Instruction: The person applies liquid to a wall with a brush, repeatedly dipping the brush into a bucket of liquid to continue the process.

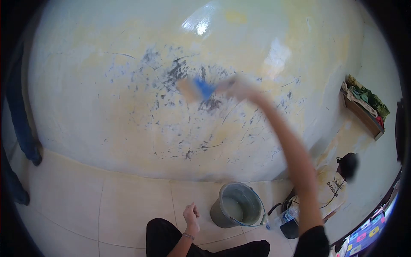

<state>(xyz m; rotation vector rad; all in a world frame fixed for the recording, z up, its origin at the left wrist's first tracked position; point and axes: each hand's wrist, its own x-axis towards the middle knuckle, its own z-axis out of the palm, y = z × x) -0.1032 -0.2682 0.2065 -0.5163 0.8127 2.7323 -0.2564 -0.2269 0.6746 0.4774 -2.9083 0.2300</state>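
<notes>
My right hand [234,89], blurred by motion, is raised in front of the wall and closed round the handle of a paintbrush. The paintbrush [202,89] has a blue middle and a broad tan end pointing left, over the wall's dark marks. Pale yellow and whitish patches cover the wall [141,128], with many dark scuffs around its centre. Low down, above my lap, my left hand [191,214] has its fingers curled in and nothing visible in them. A grey bucket [218,210] with whitish liquid inside stands on the floor to its right.
Pale tiles make up the floor [128,201]. A person [332,188] sits at the right, beside clear plastic bottles [289,215]. Another person's legs [21,111] stand at the far left. A wall shelf [364,113] with cloths juts out at right.
</notes>
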